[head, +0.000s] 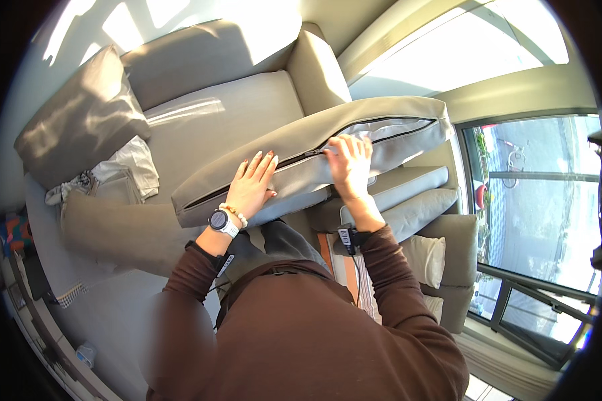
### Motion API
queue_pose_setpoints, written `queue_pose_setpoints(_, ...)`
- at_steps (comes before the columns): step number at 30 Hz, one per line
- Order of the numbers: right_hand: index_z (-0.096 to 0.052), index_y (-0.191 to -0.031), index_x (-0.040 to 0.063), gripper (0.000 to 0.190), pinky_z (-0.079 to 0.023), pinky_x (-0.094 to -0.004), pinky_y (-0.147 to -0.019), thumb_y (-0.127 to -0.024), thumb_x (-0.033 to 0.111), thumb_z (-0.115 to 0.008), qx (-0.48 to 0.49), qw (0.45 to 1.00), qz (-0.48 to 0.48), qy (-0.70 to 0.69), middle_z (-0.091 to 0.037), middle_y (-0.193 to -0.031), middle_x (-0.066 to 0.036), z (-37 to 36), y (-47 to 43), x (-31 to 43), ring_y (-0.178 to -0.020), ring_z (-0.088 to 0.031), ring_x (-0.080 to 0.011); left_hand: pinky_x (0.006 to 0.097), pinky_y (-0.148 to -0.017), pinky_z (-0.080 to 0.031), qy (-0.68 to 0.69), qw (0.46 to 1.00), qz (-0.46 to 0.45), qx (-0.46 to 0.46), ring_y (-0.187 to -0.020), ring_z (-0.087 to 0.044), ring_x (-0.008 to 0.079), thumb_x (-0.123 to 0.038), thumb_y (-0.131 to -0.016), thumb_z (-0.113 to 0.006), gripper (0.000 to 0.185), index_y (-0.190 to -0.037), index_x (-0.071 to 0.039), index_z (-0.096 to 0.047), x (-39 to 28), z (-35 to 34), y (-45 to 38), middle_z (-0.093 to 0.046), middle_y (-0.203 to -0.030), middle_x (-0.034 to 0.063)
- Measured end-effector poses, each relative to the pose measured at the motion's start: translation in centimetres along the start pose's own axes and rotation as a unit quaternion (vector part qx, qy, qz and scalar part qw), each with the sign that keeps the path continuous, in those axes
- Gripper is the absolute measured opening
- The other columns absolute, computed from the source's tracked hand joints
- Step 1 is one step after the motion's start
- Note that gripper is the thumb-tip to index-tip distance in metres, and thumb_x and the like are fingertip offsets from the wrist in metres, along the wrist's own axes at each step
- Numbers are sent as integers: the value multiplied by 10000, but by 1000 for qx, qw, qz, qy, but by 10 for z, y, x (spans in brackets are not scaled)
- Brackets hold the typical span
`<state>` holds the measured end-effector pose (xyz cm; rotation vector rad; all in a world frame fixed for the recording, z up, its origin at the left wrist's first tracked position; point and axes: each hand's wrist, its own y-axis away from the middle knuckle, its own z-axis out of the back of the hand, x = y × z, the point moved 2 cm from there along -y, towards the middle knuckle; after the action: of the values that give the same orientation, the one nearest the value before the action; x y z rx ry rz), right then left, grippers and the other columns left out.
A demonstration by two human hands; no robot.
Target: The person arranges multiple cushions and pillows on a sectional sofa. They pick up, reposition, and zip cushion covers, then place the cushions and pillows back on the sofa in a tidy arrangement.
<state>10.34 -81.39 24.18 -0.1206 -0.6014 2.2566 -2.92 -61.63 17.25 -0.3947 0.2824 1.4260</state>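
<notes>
A large grey-beige sofa cushion [291, 135] stands tilted on its side before me, with a long black zipper [301, 159] running along the side that faces up. To the right the zipper gapes, and a pale inner lining [391, 130] shows. My left hand [252, 183] lies flat across the cushion beside the zipped stretch, holding nothing. At the near end of the gap, my right hand [350, 163] has its fingers curled on the cover's edge by the zipper slider [312, 153]. Whether it also pinches the pull tab is hidden.
Behind the cushion is a grey sofa [220, 115]. A loose back cushion [83, 118] and crumpled white cloth [133, 165] lie at left. More cushions [406, 183] are stacked at right, near white pillows [426, 258]. A window [537, 200] borders the right side.
</notes>
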Motion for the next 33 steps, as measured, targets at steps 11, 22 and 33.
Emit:
queue_pose_setpoints(11, -546, -888, 112, 220, -493, -389, -628, -809, 256, -693, 135, 985, 100, -46, -555, -754, -52, -37, 7, 5, -714, -617, -250, 443, -1199, -212, 56, 998, 8, -13, -1468, -267, 266, -322, -824, -720, 842, -1518, -84, -306, 9, -19, 13, -299, -1590, 68)
queue_pose_setpoints(22, -549, -1106, 75, 329, -486, -407, -586, -786, 81, -624, 72, 982, 141, -102, -549, -747, -70, -34, 10, -2, -694, -596, -281, 476, -1201, -168, 52, 998, -11, 19, -1489, -192, 320, -291, -874, -684, 869, -1551, -47, -198, 15, -30, 13, -227, -1611, 124)
queue_pose_setpoints(33, -584, -1098, 135, 271, -473, -393, -636, -829, 121, -553, -25, 995, 97, 1, -536, -771, -56, 21, -7, -135, -700, -565, -258, 477, -1204, -159, 18, 997, 7, 69, -1492, -180, 323, -321, -878, -673, 887, -1556, -45, -172, 12, -33, 11, -205, -1617, 129)
